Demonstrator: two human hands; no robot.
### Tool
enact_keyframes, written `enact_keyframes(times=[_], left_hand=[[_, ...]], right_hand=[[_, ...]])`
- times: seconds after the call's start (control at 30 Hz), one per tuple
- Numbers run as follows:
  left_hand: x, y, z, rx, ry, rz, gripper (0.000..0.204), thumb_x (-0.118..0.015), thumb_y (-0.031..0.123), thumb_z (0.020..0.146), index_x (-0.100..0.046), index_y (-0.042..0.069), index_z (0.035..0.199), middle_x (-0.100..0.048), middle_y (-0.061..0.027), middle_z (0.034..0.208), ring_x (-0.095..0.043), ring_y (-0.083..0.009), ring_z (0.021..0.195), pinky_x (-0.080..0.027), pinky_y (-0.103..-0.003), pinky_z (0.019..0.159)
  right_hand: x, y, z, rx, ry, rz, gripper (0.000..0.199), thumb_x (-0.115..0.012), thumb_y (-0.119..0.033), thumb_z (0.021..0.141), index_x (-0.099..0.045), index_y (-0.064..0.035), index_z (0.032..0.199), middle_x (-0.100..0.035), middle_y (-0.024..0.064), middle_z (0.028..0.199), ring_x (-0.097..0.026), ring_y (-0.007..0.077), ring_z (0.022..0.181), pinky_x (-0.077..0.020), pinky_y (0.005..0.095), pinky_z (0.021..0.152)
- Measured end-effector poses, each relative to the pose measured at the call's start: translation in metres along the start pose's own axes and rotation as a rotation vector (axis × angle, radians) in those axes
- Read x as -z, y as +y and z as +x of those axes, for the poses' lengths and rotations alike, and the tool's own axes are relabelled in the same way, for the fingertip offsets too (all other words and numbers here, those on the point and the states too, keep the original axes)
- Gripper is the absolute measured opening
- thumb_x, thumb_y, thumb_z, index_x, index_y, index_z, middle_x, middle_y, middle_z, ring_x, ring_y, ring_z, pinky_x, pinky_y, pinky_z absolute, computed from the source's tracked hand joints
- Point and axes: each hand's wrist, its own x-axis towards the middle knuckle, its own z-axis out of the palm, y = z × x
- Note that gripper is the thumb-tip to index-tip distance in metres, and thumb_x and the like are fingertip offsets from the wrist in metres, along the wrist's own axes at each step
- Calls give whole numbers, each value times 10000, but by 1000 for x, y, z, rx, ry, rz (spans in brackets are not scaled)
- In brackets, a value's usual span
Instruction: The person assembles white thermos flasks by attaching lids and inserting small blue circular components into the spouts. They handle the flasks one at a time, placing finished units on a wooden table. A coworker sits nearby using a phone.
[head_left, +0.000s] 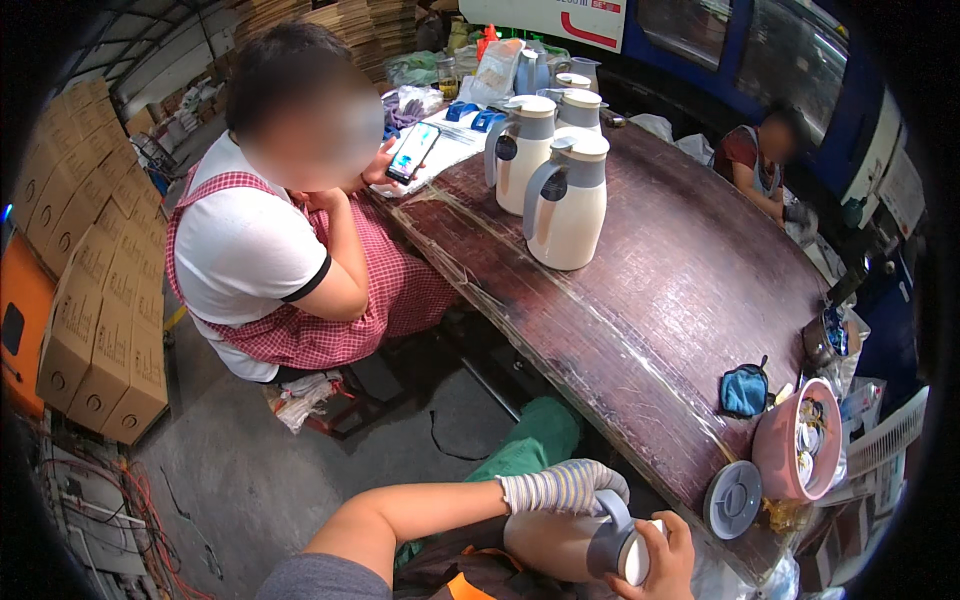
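A cream vacuum jug (545, 546) with a grey collar and handle lies on its side over my lap, below the table edge. My left hand (566, 486), in a striped knit glove, is closed over the jug beside its handle (614, 511); its fingertips are partly hidden. Bare, my right hand (664, 560) grips the jug's top end, thumb and fingers around the white lid (637, 562). Nearby on the table corner is a grey round disc (733, 499), close to my right hand. Similar cream jugs (570, 215) stand upright farther up the table.
The dark wooden table (660, 310) stretches away ahead. A pink bucket (786, 455) of small parts and a blue pouch (744, 390) sit at its right. At left a seated person (250, 240) holds a phone (413, 152); another person (750, 165) sits beyond the table. Cartons (105, 320) are stacked far left.
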Motion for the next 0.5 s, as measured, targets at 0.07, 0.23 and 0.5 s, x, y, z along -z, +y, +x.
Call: enact_keyframes(times=[0.07, 0.23, 0.5], left_hand=[[5, 5, 5, 90, -65, 8, 432, -610, -28, 667, -641, 86, 1083, -670, -43, 908, -610, -143, 833, -491, -288, 738], [11, 31, 11, 102, -162, -22, 516, -539, -76, 633, -632, 95, 1111, -665, -51, 947, -613, -158, 858, -493, -297, 762], [-7, 6, 40, -42, -211, -42, 398, -719, 86, 680, -634, 56, 1067, -668, -75, 981, -608, -167, 923, -485, -303, 833]], right_hand=[[1, 1, 0, 74, -13, -9, 753, -727, -477, 627, -529, -104, 1250, -490, 229, 1219, -491, 413, 1100, -415, 495, 929], [3, 0, 4, 312, -51, -5, 686, -696, -508, 635, -593, -133, 1200, -506, 210, 1214, -533, 401, 1060, -456, 492, 879], [1, -15, 21, 501, -60, -10, 598, -685, -499, 676, -625, -182, 1180, -544, 177, 1136, -562, 370, 1005, -481, 469, 837]])
